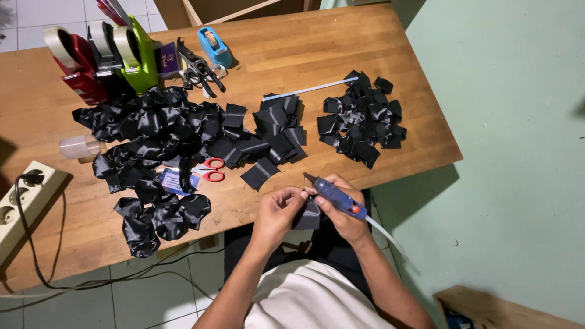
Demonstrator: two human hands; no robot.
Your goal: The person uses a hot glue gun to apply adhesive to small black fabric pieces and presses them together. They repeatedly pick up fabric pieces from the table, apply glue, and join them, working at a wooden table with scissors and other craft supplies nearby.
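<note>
Head camera, looking down: two hands meet at the lower centre of the frame, just off the near edge of the wooden table (pixel 341 55). One blue glue gun (pixel 334 195) sits in the right hand (pixel 344 216), whose fingers are wrapped closed around its body. Its long axis runs diagonally, with the dark nozzle pointing to the upper left and a pale glue stick trailing out of the back toward the lower right. One black satin square (pixel 308 217) is pinched between thumb and fingertips of the left hand (pixel 277 213). It lies between the two hands, right under the gun's body, with the nozzle tip just above its upper edge.

On the table are three heaps of black satin. A big crumpled heap (pixel 152 128) fills the left (it spills down to the near edge). A looser heap of flat squares (pixel 268 137) lies in the middle. A third heap of squares (pixel 362 125) lies at the right.

One pair of red-handled scissors (pixel 210 169) lies half under the big heap, and dark-handled scissors (pixel 198 70) lie at the top; I cannot count the pairs. Three tape dispensers stand at the upper left: one red (pixel 79 70), one green (pixel 137 58), one small blue (pixel 214 45). One white power strip (pixel 21 204) sits at the far left edge.
</note>
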